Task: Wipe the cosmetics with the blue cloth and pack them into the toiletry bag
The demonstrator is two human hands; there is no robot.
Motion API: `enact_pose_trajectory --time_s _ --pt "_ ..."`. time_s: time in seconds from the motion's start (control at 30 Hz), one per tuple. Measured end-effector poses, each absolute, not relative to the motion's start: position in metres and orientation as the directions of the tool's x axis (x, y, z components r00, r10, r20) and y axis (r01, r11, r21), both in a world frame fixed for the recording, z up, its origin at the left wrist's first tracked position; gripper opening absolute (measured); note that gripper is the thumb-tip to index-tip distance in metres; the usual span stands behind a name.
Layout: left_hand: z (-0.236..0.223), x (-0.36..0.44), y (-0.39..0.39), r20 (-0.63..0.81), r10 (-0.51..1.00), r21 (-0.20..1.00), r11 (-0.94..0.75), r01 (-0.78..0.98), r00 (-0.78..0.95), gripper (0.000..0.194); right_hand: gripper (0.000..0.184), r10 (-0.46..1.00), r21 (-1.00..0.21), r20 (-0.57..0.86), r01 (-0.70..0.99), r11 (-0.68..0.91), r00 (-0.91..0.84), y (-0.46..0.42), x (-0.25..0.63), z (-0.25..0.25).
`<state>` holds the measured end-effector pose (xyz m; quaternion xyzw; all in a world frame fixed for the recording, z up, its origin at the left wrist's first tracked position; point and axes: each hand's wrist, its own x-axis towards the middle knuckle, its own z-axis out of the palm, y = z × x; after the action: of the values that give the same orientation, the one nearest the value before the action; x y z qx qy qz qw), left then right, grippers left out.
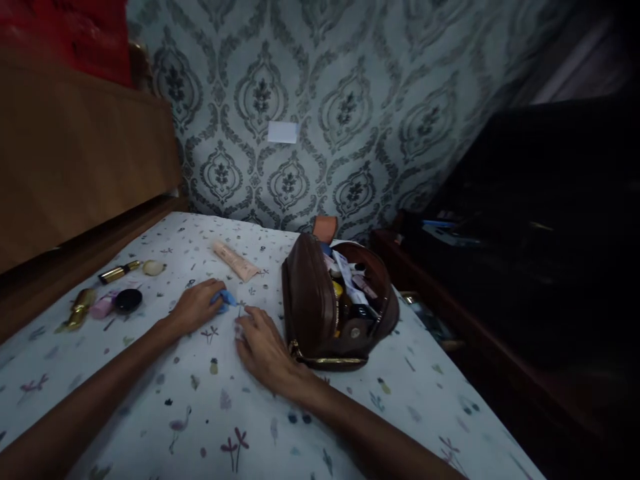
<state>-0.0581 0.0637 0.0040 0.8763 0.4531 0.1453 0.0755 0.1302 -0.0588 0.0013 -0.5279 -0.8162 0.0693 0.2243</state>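
Note:
My left hand (196,307) is closed around a small light-blue object (225,299), whose kind I cannot make out. Just to its right, low over the patterned sheet (225,387), my right hand (264,348) has its fingers loosely stretched towards the blue object, thumb apart from them. Something thin and pale lies by its fingertips, too faint to name. Beyond both hands lies a beige squeeze tube (235,261). Right of my right hand stands a brown toiletry bag (309,300), unzipped, with several cosmetics and packets inside.
At the left lie a gold-and-black lipstick (119,272), a cream-coloured round item (153,267), a black round compact (129,301), a pink item (103,305) and a gold tube (80,308). A wooden panel (90,147) borders the left, a patterned wall (310,87) the back, dark furniture the right.

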Motion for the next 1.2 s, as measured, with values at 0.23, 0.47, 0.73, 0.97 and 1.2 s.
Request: enact_pose_trajectory --time_s 0.23,0.47,0.73,0.97,1.2 --pt "0.005 -0.066 0.102 0.191 0.883 0.131 -0.455 0.881 0.428 0.028 0.047 0.931 -0.349 0.165 0.863 0.365 -0.327 -0.051 0.121 -0.007" --pt "0.006 -0.091 0.118 0.240 0.947 0.069 -0.235 0.970 0.213 0.033 0.048 0.928 -0.335 0.192 0.868 0.367 -0.318 -0.055 0.129 -0.019" --pt "0.011 -0.102 0.109 0.258 0.943 0.036 -0.225 0.974 0.209 0.024 0.045 0.910 -0.255 0.247 0.884 0.392 -0.333 -0.048 0.126 -0.029" --pt "0.022 -0.126 0.129 0.270 0.957 0.085 0.084 0.993 -0.104 0.042 0.042 0.889 -0.200 0.320 0.893 0.402 -0.328 -0.048 0.125 -0.037" --pt "0.020 -0.119 0.122 0.257 0.966 0.149 -0.021 0.989 -0.018 0.035 0.042 0.894 -0.187 0.294 0.897 0.401 -0.338 -0.048 0.125 -0.035"
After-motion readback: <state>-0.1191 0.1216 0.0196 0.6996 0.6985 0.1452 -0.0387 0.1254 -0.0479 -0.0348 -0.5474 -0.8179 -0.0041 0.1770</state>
